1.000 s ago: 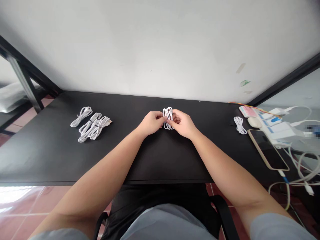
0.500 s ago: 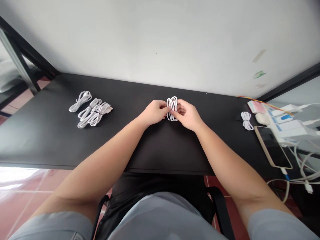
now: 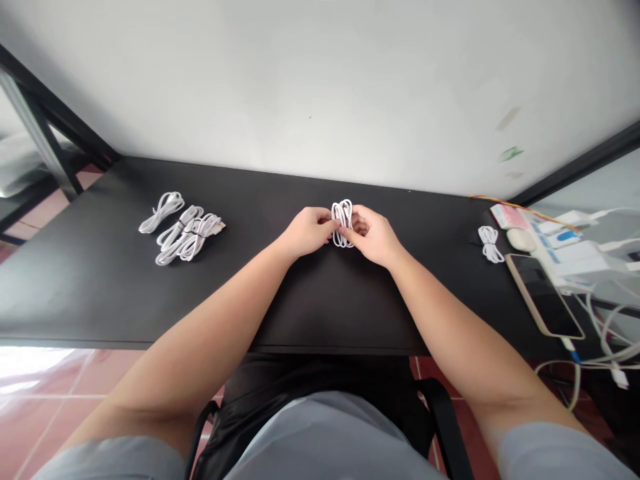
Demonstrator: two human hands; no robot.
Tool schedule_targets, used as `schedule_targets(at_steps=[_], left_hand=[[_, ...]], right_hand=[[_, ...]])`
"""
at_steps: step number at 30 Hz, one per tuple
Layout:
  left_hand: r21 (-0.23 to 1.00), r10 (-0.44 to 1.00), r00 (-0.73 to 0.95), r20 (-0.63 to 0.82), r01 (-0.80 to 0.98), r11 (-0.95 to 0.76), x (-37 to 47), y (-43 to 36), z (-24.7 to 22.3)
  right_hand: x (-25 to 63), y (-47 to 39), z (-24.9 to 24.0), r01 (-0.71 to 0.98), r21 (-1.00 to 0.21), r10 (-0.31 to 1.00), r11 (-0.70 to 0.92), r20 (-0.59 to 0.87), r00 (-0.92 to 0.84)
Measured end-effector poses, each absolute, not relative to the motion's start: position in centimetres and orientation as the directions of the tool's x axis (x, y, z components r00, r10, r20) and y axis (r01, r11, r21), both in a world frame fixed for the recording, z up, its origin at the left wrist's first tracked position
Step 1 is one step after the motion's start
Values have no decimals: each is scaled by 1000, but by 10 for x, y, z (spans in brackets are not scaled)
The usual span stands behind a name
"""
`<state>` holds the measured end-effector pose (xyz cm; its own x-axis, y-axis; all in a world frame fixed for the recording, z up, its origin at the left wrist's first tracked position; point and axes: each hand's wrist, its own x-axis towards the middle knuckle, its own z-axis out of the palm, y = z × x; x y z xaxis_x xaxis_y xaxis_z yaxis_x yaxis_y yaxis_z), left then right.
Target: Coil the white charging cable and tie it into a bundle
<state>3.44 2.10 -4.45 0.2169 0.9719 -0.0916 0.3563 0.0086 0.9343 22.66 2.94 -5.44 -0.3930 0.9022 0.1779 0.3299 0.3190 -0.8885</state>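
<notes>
A white charging cable (image 3: 343, 212), wound into an upright oval coil, is held between both hands above the black table (image 3: 320, 307). My left hand (image 3: 313, 231) pinches the coil from its left side, thumb across the front. From the right, my right hand (image 3: 375, 235) grips the same coil, its thumb on the front and its other fingers curled behind. The thumbs nearly meet at the middle of the loops. What the fingers hold behind the coil is hidden.
Several coiled white cables (image 3: 193, 237) lie at the left, some bound with dark ties. On the right are another tied white cable (image 3: 491, 244), a phone (image 3: 544, 295) plugged into a lead, a white mouse-shaped object (image 3: 521, 240), and a power strip with chargers (image 3: 580, 257). A wall borders the table's back.
Both hands keep hold of the coiled cable, and the thumbs have shifted slightly on its front. The whole scene sits a little lower as the head view tilts.
</notes>
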Motion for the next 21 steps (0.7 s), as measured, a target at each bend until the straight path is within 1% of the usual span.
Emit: schedule_targets(at_steps=[8,21], left_hand=[[944,970,218,-110,329,33,35,21,-44],[941,969,210,-128,334,52,36,21,-44]], right_hand=[[225,27,-51,337,-892,910,300,161,-383],[226,28,-52,342,-888,907,307,165,-387]])
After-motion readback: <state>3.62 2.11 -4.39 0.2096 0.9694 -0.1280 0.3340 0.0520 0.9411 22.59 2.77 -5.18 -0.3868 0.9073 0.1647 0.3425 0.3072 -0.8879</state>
